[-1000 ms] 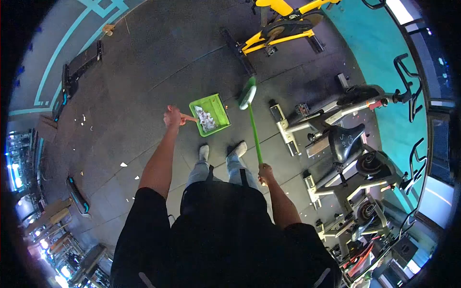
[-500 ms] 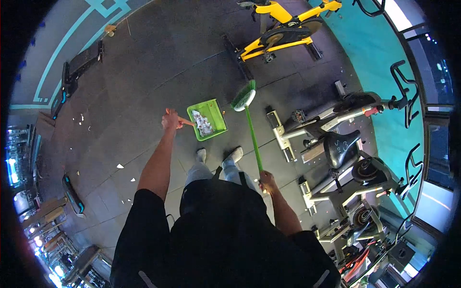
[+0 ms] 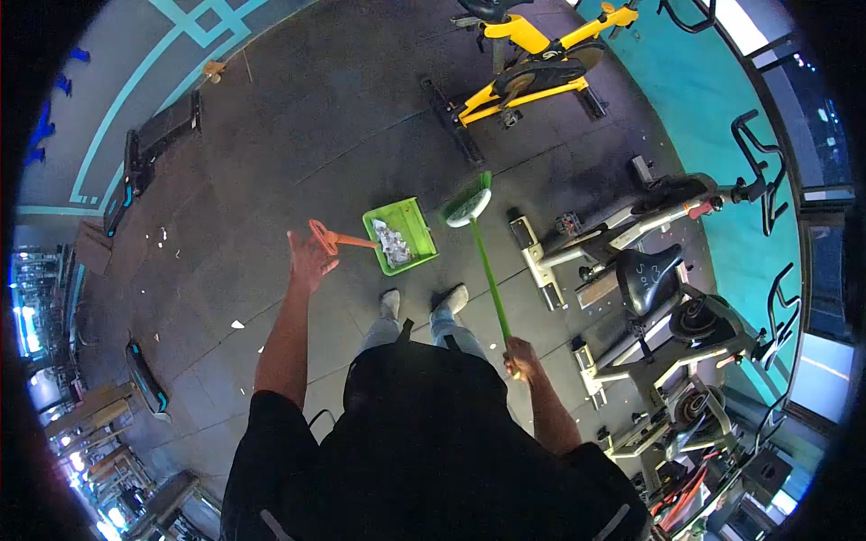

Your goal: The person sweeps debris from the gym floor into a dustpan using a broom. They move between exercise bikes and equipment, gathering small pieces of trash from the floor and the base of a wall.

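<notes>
A green dustpan with an orange handle lies on the dark floor in front of my feet, with crumpled white scraps piled in its left half. Just short of the handle's looped end is my left hand, its fingers spread and nothing in them. My right hand is wrapped round the lower end of a broom's green stick. The broom head, white with green bristles, is to the right of the dustpan.
A yellow exercise bike stands ahead, and grey exercise bikes line the right side by the teal wall. Small white scraps lie on the floor to the left. Black equipment bases are at far left.
My left hand has let go of the dustpan's orange handle and its fingers have opened. The broom remains in my right hand, its head now slightly lower in view.
</notes>
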### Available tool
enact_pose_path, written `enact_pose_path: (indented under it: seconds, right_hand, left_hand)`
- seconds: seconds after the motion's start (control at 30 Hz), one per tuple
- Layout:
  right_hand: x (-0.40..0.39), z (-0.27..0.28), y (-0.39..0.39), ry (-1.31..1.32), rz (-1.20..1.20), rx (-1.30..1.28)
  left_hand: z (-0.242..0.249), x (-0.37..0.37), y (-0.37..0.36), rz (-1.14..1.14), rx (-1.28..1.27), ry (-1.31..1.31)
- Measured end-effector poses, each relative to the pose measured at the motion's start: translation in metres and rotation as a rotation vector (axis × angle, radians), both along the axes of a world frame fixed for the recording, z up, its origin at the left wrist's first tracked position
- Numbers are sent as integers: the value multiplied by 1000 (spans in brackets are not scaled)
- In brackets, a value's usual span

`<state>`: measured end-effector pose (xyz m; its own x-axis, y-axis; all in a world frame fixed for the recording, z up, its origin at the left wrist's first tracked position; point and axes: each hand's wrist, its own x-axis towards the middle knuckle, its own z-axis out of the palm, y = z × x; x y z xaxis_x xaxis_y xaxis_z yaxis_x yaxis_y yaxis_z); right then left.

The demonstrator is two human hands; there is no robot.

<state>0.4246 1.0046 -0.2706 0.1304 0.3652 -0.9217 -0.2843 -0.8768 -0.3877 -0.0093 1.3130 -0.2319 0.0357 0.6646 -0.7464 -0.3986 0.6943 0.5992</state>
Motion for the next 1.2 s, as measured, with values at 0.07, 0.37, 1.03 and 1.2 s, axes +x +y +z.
enact_pose_path:
  seconds: [0.07,0.37,1.03,1.2]
  right_hand:
    - [-15,-20,24,-4,-11,8]
    - [-50,-53,-38,59,118,546]
    - [-5,204,290,-700,1580,449]
    - [-58,218,291,-932,1525,592]
  left_hand:
    - [-4,-17,-14,-9,-3,46]
    - [44,-26,-108,-658,2,391]
    - [347,162,-250,-1658,218,-689]
    - [381,142,-236,-2376,713,-883]
